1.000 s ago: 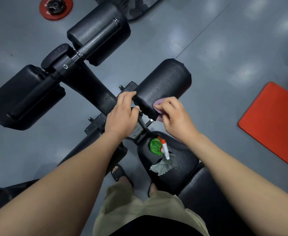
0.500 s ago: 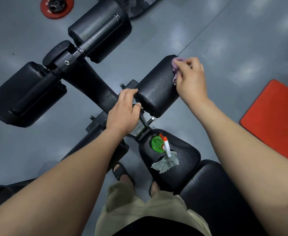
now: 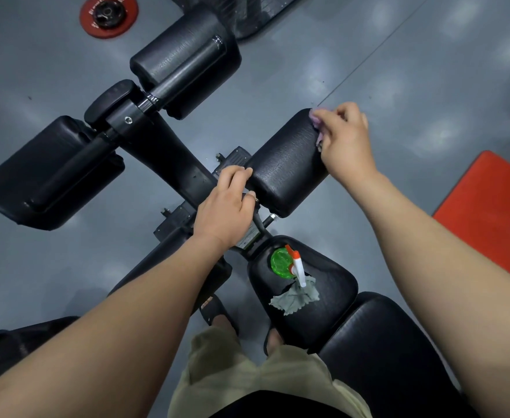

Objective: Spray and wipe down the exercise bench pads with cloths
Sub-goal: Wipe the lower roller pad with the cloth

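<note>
A black roller pad (image 3: 287,164) sticks out to the right of the bench frame. My right hand (image 3: 342,140) grips a purple cloth (image 3: 316,122) against the pad's far right end; most of the cloth is hidden under the hand. My left hand (image 3: 226,209) grips the frame at the pad's near left end. A green spray bottle (image 3: 282,262) with a white and orange trigger stands on the black seat pad (image 3: 329,285), with a grey cloth (image 3: 296,297) crumpled beside it.
Two more black roller pads (image 3: 187,58) (image 3: 48,176) sit on a crossbar farther left. A back pad (image 3: 380,351) lies at lower right. A red weight plate (image 3: 109,15) lies on the grey floor at top left, a red mat (image 3: 489,215) at right. My sandalled feet (image 3: 220,315) stand below the seat.
My right hand swept the purple cloth along the roller pad from its near end to its far right end and now stays there. My left hand kept its hold.
</note>
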Demonstrator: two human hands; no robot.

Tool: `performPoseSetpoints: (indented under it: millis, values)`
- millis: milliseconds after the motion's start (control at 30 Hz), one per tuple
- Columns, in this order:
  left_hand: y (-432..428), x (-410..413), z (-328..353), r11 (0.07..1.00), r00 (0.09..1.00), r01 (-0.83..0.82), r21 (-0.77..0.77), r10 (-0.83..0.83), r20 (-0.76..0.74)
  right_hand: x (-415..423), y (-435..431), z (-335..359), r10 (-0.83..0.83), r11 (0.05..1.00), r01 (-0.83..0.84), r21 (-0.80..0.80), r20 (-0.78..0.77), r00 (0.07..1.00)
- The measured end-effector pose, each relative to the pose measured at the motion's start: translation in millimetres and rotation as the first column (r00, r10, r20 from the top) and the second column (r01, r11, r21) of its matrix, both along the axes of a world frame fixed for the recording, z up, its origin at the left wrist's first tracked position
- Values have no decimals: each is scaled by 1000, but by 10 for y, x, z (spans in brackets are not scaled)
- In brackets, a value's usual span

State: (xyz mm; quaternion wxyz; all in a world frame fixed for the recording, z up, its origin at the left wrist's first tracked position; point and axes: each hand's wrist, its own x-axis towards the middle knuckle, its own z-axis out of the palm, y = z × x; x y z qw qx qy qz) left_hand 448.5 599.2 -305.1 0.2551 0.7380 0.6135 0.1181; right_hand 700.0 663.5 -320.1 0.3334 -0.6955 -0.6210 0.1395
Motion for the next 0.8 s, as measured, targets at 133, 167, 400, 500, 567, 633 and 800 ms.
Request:
performPoseSetpoints:
  millis: [133, 167, 400, 500, 567, 633, 800]
  values:
    - [6, -11, 6, 1000, 1000, 6, -1, -6, -8, 46, 269, 113, 19, 990, -18, -138, 2, 1000]
    - [0, -7, 8, 1000, 1000, 6, -5, -6, -7, 51, 306, 128, 12, 986, -14, -164, -14, 1000]
    - [-2, -4, 0, 1000, 1000, -16, -9, 16, 11, 2, 145, 162, -89, 988, 70, -136, -135, 987]
    - [-3, -1, 13, 1000, 1000, -13, -7, 13, 17, -9, 148, 171, -108, 986, 93, -138, -102, 989]
    - [0, 2, 17, 1000, 1000, -6, -7, 6, 16, -25, 200, 163, -106, 984, 100, -145, -39, 994]
    - [5, -1, 13, 1000, 1000, -6, -10, 6, 8, -48, 285, 139, -82, 984, 83, -159, 16, 997]
    - [9, -6, -1, 1000, 1000, -8, -16, 8, 5, -91, 292, 73, 4, 992, 12, -123, 126, 992]
